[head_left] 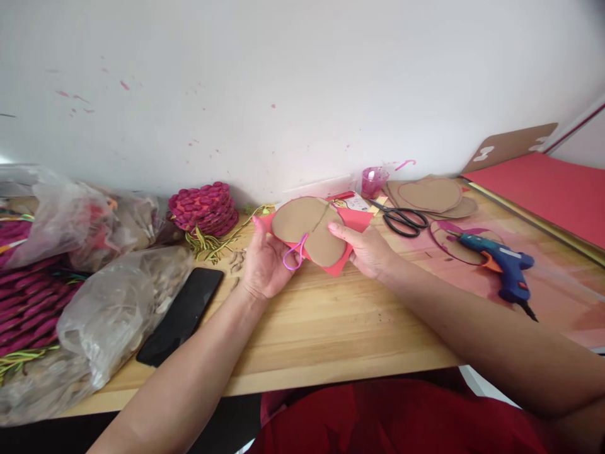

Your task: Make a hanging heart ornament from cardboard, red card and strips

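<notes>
A brown cardboard heart (302, 222), edged with a purple line, lies on red paper (336, 270), both held above the table. My right hand (371, 249) pinches the right side, thumb on top of the cardboard and fingers hidden beneath. My left hand (265, 261) holds the left side from below, palm up, with its thumb raised by the edge and its fingers partly under the sheet. A purple loop (293, 253) sticks out from the heart's lower edge over my left fingers. A dark line runs across the cardboard's upper right part.
Black scissors (405, 221), a blue glue gun (508, 261) and cardboard hearts (430, 194) lie on the right, near red sheets (548, 189). A pink cup (372, 183) stands behind. Left are a phone (182, 315), plastic bags (111, 309) and stacked magenta pieces (203, 208).
</notes>
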Demonstrator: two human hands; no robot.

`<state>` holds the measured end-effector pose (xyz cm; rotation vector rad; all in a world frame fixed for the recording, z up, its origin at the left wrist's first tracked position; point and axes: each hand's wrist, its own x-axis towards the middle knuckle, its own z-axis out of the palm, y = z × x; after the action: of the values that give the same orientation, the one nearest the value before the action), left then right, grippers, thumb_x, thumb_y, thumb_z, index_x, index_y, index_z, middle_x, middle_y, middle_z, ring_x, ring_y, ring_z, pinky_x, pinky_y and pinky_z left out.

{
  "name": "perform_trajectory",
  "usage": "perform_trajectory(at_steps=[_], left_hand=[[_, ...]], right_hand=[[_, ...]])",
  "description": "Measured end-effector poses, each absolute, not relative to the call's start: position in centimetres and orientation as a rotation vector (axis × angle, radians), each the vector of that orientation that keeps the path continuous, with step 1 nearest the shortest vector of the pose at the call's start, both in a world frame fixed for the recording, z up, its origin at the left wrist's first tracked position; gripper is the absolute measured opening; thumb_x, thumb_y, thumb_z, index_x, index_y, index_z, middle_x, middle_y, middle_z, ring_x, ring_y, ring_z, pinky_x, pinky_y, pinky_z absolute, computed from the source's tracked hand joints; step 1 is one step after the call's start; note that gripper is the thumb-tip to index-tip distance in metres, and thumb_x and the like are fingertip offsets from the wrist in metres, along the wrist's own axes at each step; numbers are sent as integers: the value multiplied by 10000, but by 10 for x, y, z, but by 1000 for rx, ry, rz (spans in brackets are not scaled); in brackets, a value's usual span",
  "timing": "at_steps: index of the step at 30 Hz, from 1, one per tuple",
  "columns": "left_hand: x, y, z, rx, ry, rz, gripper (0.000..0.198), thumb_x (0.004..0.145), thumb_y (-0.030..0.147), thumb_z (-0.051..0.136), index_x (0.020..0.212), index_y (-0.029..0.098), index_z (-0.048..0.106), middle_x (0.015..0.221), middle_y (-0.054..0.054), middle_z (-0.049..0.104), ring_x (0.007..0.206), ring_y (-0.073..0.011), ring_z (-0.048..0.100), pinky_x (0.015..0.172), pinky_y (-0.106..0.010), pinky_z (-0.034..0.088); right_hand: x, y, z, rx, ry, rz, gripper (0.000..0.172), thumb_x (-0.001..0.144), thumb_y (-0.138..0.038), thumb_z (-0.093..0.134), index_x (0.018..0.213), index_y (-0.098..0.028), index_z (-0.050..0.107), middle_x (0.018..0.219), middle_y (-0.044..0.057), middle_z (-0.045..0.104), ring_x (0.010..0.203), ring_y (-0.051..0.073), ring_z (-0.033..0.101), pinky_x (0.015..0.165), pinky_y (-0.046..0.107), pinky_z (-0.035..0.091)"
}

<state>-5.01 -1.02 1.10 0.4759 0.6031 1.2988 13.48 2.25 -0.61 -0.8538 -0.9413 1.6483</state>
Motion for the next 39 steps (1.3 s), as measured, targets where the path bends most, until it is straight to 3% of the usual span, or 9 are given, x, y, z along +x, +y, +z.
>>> perform_trajectory(at_steps=[4, 7, 14, 18, 23, 30, 36, 39], left_hand=[[-45, -11, 10, 486, 582, 1304, 838, 969, 757, 208, 1338, 144, 644, 1163, -148, 766, 1135, -268, 717, 889, -336, 615], [-46, -10, 8, 500, 589, 1317, 718, 1021, 666, 230, 1324, 164, 643, 1150, -129, 769, 1078, -244, 736, 860, -315, 617], [-52, -5, 4, 468, 692, 1338, 303, 1053, 261, 426, 1171, 131, 673, 937, -98, 780, 686, -190, 741, 590, -275, 616], [-53, -4, 3, 501, 652, 1354, 275, 1043, 228, 448, 1092, 125, 699, 972, -109, 780, 757, -209, 757, 629, -305, 643], [-51, -6, 3, 575, 590, 1399, 156, 977, 136, 580, 1044, 142, 721, 1023, -83, 785, 805, -178, 754, 643, -253, 636], [-48, -4, 0, 533, 653, 1408, 100, 917, 131, 690, 1006, 144, 734, 888, -50, 784, 669, -131, 720, 575, -195, 599], [-48, -3, -1, 505, 674, 1415, 63, 930, 141, 679, 964, 138, 731, 897, -51, 781, 674, -123, 717, 576, -192, 594], [-50, -3, -1, 490, 658, 1416, 129, 976, 246, 642, 987, 156, 733, 960, -60, 785, 733, -145, 737, 619, -222, 616]], right_hand=[[135, 23, -7, -833, -905, 1719, 395, 680, -374, 910, 1044, -268, 797, 1167, 47, 792, 1206, 324, 683, 1036, 501, 540], [136, 25, -6, -877, -855, 1711, 401, 666, -352, 917, 1036, -256, 796, 1166, 50, 793, 1206, 324, 684, 1019, 484, 552], [137, 26, -4, -890, -828, 1693, 423, 673, -319, 914, 1068, -242, 787, 1211, 48, 778, 1241, 311, 662, 1003, 440, 563], [138, 28, -4, -871, -822, 1685, 405, 680, -315, 908, 1061, -243, 789, 1216, 45, 777, 1241, 308, 662, 1001, 431, 566], [139, 30, -2, -842, -790, 1719, 393, 668, -318, 914, 1037, -251, 793, 1226, 35, 773, 1275, 324, 641, 1037, 463, 553], [138, 27, 0, -829, -791, 1700, 364, 675, -307, 913, 1012, -249, 788, 1230, 35, 771, 1312, 321, 617, 1087, 471, 522], [138, 28, -4, -837, -802, 1668, 362, 671, -316, 918, 1006, -257, 793, 1192, 30, 786, 1263, 310, 650, 1043, 457, 546], [138, 29, -5, -856, -824, 1645, 386, 669, -337, 918, 1026, -259, 796, 1178, 34, 789, 1245, 321, 657, 997, 460, 565]])
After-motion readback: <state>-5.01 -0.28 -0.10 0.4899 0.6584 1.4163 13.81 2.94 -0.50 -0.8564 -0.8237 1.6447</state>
